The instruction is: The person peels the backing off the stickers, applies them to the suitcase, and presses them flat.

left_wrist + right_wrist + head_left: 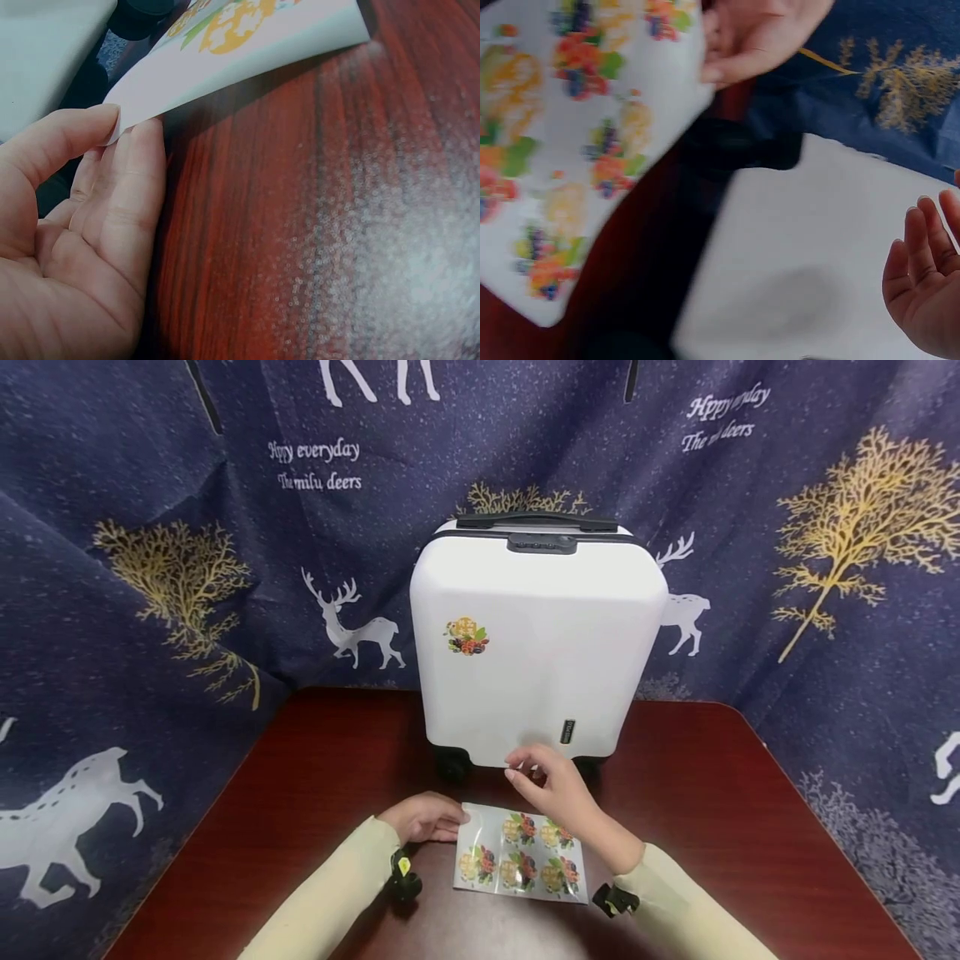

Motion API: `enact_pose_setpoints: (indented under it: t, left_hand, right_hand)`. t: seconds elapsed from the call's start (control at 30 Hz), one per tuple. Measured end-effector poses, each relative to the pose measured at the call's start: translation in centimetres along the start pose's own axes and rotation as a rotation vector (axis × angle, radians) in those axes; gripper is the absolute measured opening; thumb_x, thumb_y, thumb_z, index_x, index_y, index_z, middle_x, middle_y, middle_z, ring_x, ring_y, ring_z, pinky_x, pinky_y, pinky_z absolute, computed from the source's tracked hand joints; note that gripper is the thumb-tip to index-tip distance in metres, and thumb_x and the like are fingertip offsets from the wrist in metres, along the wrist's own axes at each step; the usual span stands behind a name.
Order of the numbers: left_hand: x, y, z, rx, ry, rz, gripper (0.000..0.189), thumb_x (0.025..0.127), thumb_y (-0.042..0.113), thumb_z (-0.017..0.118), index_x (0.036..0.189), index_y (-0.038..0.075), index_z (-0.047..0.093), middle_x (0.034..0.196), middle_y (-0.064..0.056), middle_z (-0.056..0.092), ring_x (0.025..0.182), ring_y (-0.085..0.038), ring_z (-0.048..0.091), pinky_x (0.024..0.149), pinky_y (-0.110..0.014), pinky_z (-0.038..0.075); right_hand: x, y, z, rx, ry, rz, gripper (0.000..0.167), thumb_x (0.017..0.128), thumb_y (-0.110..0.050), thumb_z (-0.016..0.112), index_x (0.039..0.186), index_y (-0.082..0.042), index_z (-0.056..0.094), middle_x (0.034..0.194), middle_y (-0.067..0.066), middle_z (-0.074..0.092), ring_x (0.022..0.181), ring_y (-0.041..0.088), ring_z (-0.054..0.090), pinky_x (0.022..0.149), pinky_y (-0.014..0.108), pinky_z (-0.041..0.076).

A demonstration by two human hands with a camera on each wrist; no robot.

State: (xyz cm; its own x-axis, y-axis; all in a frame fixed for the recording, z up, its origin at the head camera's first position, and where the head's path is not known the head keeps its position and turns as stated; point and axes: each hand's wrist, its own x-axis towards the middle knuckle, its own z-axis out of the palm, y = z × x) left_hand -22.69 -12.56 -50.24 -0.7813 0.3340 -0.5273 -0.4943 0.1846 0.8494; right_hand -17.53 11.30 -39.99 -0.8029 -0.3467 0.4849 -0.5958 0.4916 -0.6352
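Head view: left hand (426, 817) pinches sticker sheet (517, 852), right hand (555, 783) is loosely parted, backdrop (487, 443) reads "Hppy everyday".

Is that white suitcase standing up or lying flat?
Standing upright: in the head view, the white suitcase has its black handle on top and dark wheels below, at the table.

"Can you read the label (567, 732) on the suitcase (536, 652) in the head view?"
"Too small. The right forearm (613, 842) also hides the upper right corner of the sticker sheet (517, 852)."
"And the right wrist view?"
"The sheet blurs, cut off upper left; the right edge crops the right hand (931, 292)."
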Motion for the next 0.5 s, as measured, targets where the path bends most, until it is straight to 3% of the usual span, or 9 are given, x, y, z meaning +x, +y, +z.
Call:
enact_pose_setpoints:
  t: [0.13, 0.3, 0.5]
  left_hand:
    - [-0.1, 0.2, 0.1, 0.016, 0.014, -0.004, 0.004, 0.093, -0.001, 0.066, 0.095, 0.0, 0.07, 0.084, -0.004, 0.073, 0.079, -0.012, 0.07, 0.084, -0.031, 0.063]
    - [-0.1, 0.1, 0.1, 0.02, 0.011, -0.005, 0.004, 0.092, -0.001, 0.067, 0.096, -0.001, 0.069, 0.083, -0.004, 0.073, 0.078, -0.013, 0.07, 0.083, -0.032, 0.063]
    - [0.1, -0.1, 0.0, 0.014, 0.005, -0.003, 0.004, 0.092, -0.001, 0.067, 0.096, 0.0, 0.068, 0.084, -0.003, 0.073, 0.079, -0.013, 0.07, 0.085, -0.033, 0.063]
  right_hand:
    - [-0.8, 1.2, 0.4, 0.018, -0.076, 0.051, 0.01, 0.095, -0.01, 0.07, 0.105, -0.007, 0.072, 0.094, 0.005, 0.071, 0.081, 0.006, 0.059, 0.07, 0.022, 0.052]
    - [-1.9, 3.0, 1.0, 0.009, -0.216, 0.151, 0.019, 0.097, -0.013, 0.068, 0.113, -0.004, 0.07, 0.104, 0.011, 0.071, 0.092, 0.016, 0.063, 0.074, 0.023, 0.052]
    - [-2.7, 5.2, 1.7, -0.028, -0.32, 0.264, 0.025, 0.095, -0.012, 0.068, 0.117, -0.001, 0.068, 0.114, 0.015, 0.071, 0.107, 0.029, 0.064, 0.089, 0.039, 0.055]
